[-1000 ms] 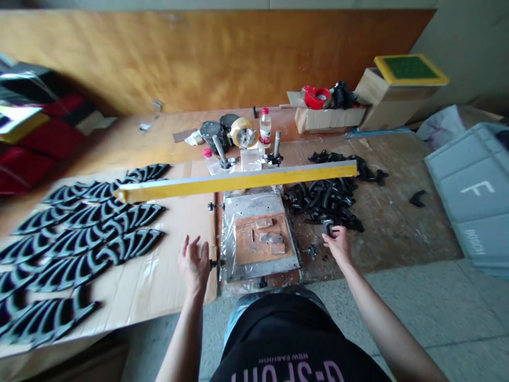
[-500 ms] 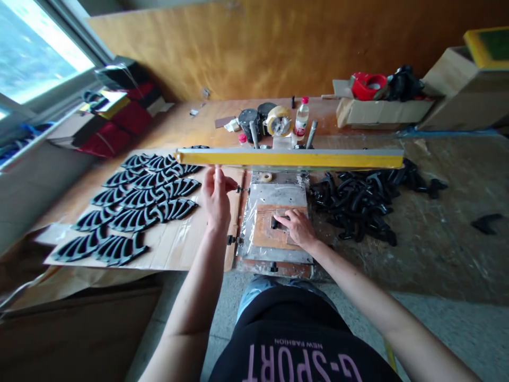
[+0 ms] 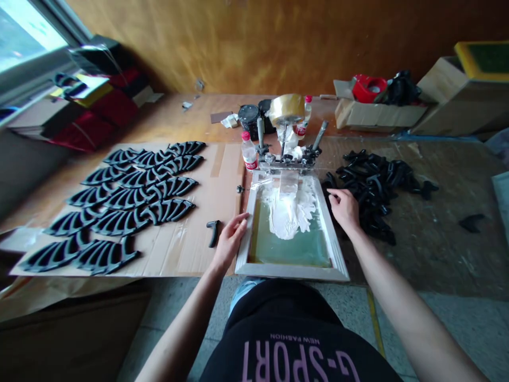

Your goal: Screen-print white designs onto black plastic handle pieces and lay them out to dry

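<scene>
A metal-edged printing screen (image 3: 337, 253) lies lowered over the base, with white paste (image 3: 284, 220) spread on its green mesh (image 3: 286, 250). My left hand (image 3: 229, 241) is at the screen's left edge, its fingers stretched out along the frame. Just beyond the right edge, my right hand (image 3: 345, 209) has its fingers curled together beside a pile of black curved handles (image 3: 376, 180); what lies between them, if anything, is hidden. One black handle (image 3: 213, 233) rests alone on the cardboard by my left hand.
Rows of black handles (image 3: 131, 196) lie on the cardboard sheet (image 3: 170, 249) at left. Behind the screen stand the metal clamp (image 3: 284, 164), a tape roll (image 3: 287, 109), a plastic bottle (image 3: 249, 154) and a black tub (image 3: 249, 119). An open carton (image 3: 377, 115) sits at back right.
The screen has come down from its raised position and now covers the base and the black handle on it. My left hand moved down with it; my right hand moved off the base, rightward.
</scene>
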